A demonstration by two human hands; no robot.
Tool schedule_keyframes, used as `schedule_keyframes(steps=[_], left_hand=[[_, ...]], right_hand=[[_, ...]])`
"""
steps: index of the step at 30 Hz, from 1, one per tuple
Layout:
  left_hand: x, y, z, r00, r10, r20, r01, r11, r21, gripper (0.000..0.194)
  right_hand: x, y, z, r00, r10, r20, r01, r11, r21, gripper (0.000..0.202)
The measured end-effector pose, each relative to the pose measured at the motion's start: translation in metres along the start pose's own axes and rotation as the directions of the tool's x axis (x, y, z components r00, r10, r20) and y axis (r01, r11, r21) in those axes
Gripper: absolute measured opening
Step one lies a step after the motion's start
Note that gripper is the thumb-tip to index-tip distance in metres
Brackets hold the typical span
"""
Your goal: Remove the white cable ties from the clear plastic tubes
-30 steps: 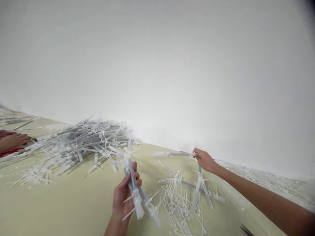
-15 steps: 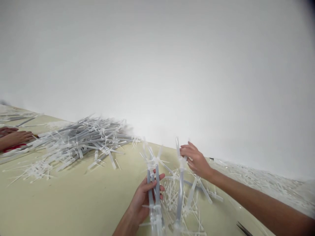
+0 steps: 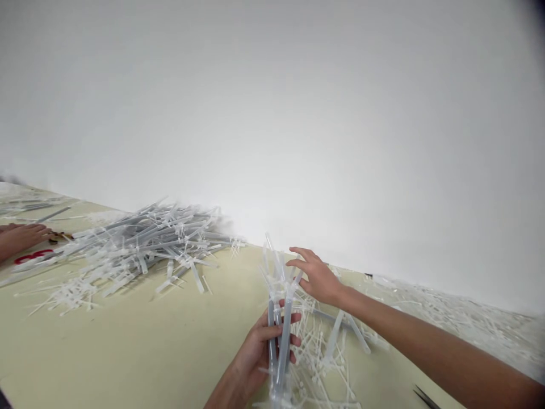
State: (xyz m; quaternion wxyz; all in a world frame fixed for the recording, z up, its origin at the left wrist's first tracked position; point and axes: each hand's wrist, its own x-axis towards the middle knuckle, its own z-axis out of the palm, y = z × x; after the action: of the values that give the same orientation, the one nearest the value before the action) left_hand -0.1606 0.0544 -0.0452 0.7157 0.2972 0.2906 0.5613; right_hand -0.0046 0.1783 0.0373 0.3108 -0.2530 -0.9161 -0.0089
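Observation:
Several clear plastic tubes (image 3: pixel 284 341), with white cable ties around them, stand bunched in my left hand (image 3: pixel 255 346), its fingers wrapped round them. My right hand (image 3: pixel 317 275) is beside the upper ends of the bunch, fingers spread; whether a fingertip touches a tube there is unclear. Below and to the right of the bunch, loose white cable ties (image 3: pixel 317 352) and a few tied tubes (image 3: pixel 334 335) lie on the pale yellow table (image 3: pixel 170 352).
A large heap of tied tubes (image 3: pixel 166 233) lies at the left. Beyond it are red-handled scissors (image 3: pixel 34 257) and another person's hand (image 3: pixel 23 238). Clear plastic (image 3: pixel 460 312) covers the right back edge; dark pointed tips (image 3: pixel 426 396) show at lower right.
The tube that was at my right hand now stands against the bunch in my left hand. My right hand moved left and its fingers spread. The other person's hand drew back left.

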Motion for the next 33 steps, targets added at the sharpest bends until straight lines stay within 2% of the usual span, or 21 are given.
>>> schedule_keyframes(steps=[6,10,12,15,17,19,22,25,27,30,33], left_hand=[[-0.002,0.002,0.002,1.000,-0.030,-0.009,0.030,1.000,-0.004,0.053],[-0.005,0.002,0.004,1.000,-0.006,-0.011,0.006,1.000,-0.002,0.046],[-0.005,0.000,0.004,1.000,0.020,-0.006,-0.020,1.000,-0.005,0.043],[-0.003,-0.001,0.002,0.998,0.040,-0.040,-0.041,0.999,-0.025,0.036],[-0.001,-0.001,0.000,0.996,0.052,-0.071,-0.056,0.997,-0.056,0.037],[0.001,0.000,-0.002,0.994,0.062,-0.086,-0.070,0.993,-0.092,0.041],[0.002,0.001,-0.004,0.991,0.069,-0.113,-0.082,0.990,-0.114,0.041],[0.000,0.001,-0.004,0.986,0.060,-0.157,-0.078,0.991,-0.109,0.036],[0.000,0.001,-0.003,0.986,0.049,-0.160,-0.068,0.991,-0.115,0.033],[0.000,0.002,-0.002,0.990,0.027,-0.141,-0.047,0.989,-0.137,0.025],[0.000,0.002,-0.002,0.990,-0.013,-0.139,-0.009,0.988,-0.157,0.022]], right_hand=[[0.010,0.015,-0.007,1.000,0.013,0.013,-0.013,0.999,-0.045,0.037],[0.011,0.011,-0.004,1.000,0.001,0.015,0.000,0.998,-0.068,0.032],[0.013,0.007,-0.004,1.000,0.018,-0.017,-0.020,0.989,-0.146,0.037],[0.016,0.007,-0.009,0.991,0.083,-0.104,-0.114,0.936,-0.332,0.065],[0.015,0.015,-0.014,0.972,0.183,-0.146,-0.226,0.895,-0.385,0.081],[0.008,0.029,-0.018,0.931,0.342,-0.131,-0.365,0.852,-0.376,0.076],[-0.015,0.057,-0.017,0.843,0.537,0.010,-0.497,0.788,-0.363,0.046],[-0.044,0.085,-0.010,0.786,0.594,0.172,-0.508,0.778,-0.370,0.022],[-0.060,0.099,-0.006,0.786,0.557,0.269,-0.460,0.817,-0.347,0.028],[-0.076,0.114,-0.006,0.809,0.423,0.409,-0.343,0.904,-0.256,0.052],[-0.083,0.121,-0.008,0.806,0.314,0.502,-0.263,0.950,-0.170,0.055]])
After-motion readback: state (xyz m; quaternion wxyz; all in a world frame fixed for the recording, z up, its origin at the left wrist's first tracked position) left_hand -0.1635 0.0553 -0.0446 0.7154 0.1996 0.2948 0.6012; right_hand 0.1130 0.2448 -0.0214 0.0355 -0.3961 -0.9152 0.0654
